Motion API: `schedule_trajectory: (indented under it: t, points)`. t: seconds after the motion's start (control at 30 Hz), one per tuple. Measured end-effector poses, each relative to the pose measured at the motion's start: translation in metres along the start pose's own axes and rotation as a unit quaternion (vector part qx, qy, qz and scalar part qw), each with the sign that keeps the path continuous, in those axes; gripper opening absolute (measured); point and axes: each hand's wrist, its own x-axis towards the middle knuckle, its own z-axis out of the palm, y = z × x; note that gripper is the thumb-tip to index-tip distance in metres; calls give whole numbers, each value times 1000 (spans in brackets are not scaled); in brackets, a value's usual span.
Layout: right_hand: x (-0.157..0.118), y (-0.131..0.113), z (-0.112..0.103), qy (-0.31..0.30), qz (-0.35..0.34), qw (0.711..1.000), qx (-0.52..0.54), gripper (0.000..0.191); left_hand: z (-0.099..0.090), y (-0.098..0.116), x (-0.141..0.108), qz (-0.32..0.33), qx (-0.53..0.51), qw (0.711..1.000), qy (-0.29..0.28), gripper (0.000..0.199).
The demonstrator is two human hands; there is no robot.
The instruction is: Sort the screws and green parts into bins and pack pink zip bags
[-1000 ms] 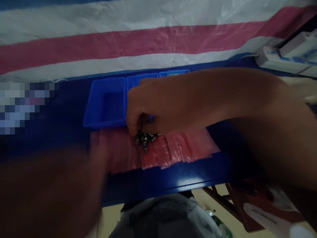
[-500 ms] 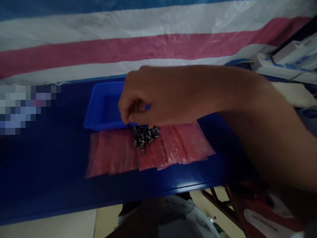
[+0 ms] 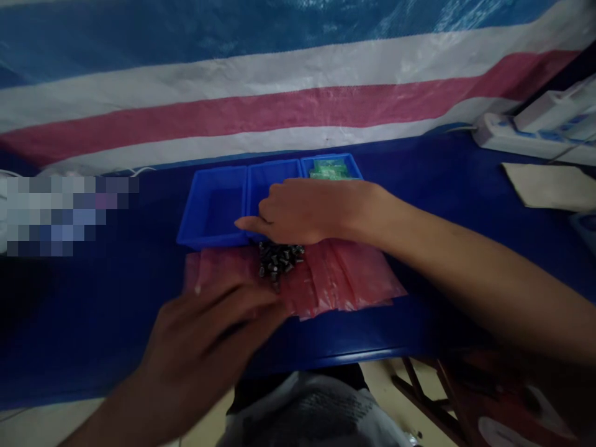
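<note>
Small dark screws lie in a pile on a row of overlapping red plastic bags. My left hand reaches over the bags' near left side, its fingers stretched toward the screws and blurred by motion. Over the far edge of the pile is my right hand, its fingers curled and one fingertip pointing left; whatever it may hold is hidden. Behind it stand a left blue bin with nothing visible inside, a middle blue bin partly covered by the hand, and a right blue bin holding green packets.
The blue table ends at a near edge above my lap. A striped sheet hangs behind it. At the right are a white power strip and a beige flat piece. A pixelated patch covers the far left.
My left hand has come into view at the lower left. My right hand has shifted slightly right and lower, uncovering the middle and right bins. The camera view has shifted a little.
</note>
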Motion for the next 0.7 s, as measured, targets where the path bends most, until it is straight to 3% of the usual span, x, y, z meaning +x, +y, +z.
schedule_trajectory:
  t: [0.07,0.13,0.17,0.27,0.4,0.53,0.7]
  points:
    - [1,-3,1,-37,-20,998,-45,42,-6,-22,17,34,16,999,-3,19]
    - [2,-3,1,-48,-22,996,-68,49,-11,-43,30,16,18,1000,-6,16]
    - [3,-3,0,-47,-19,996,-67,48,-13,-53,34,-10,23,1000,-4,17]
    - [3,-1,-2,-54,-16,996,-64,40,-15,-83,39,21,60,998,14,10]
    - [2,-2,-6,-77,-22,995,-53,40,-8,-116,44,68,69,995,-12,25]
    - [3,-4,-8,-87,-28,995,-34,40,-1,-124,55,105,54,993,-23,36]
    - [10,0,-4,-78,-42,996,-6,33,2,-121,59,119,46,992,21,31]
